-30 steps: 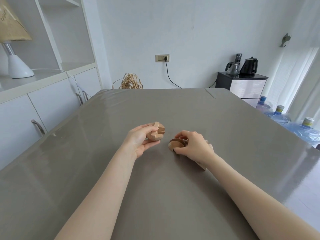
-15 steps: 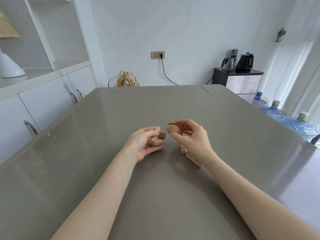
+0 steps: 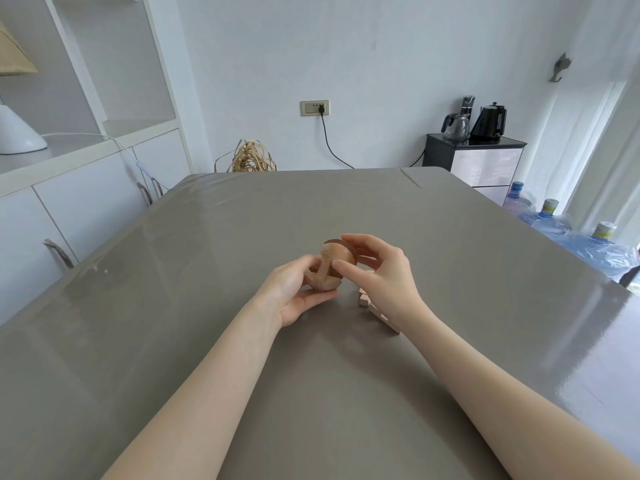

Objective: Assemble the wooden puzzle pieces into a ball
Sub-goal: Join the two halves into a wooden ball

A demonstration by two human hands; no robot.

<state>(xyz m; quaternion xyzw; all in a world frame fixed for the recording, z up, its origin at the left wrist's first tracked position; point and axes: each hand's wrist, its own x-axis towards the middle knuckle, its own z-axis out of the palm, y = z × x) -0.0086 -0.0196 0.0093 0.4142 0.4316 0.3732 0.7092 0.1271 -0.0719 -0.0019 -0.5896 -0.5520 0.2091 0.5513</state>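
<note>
While the left hand (image 3: 294,289) cups the half-built ball (image 3: 323,275), the right hand (image 3: 384,275) pinches a rounded piece (image 3: 341,254) (touching it).

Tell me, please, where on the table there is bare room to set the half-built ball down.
Bare table lies left of the left hand and beyond both hands to the far edge. It is crowded under the right hand, where loose pieces lie.

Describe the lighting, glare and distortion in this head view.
Head view: soft daylight comes from the window on the right; broad glare streaks the table at left and right; shadows under the hands are faint; wide-angle lens bows the cabinet lines and stretches the forearms; the ball is sharp.
</note>
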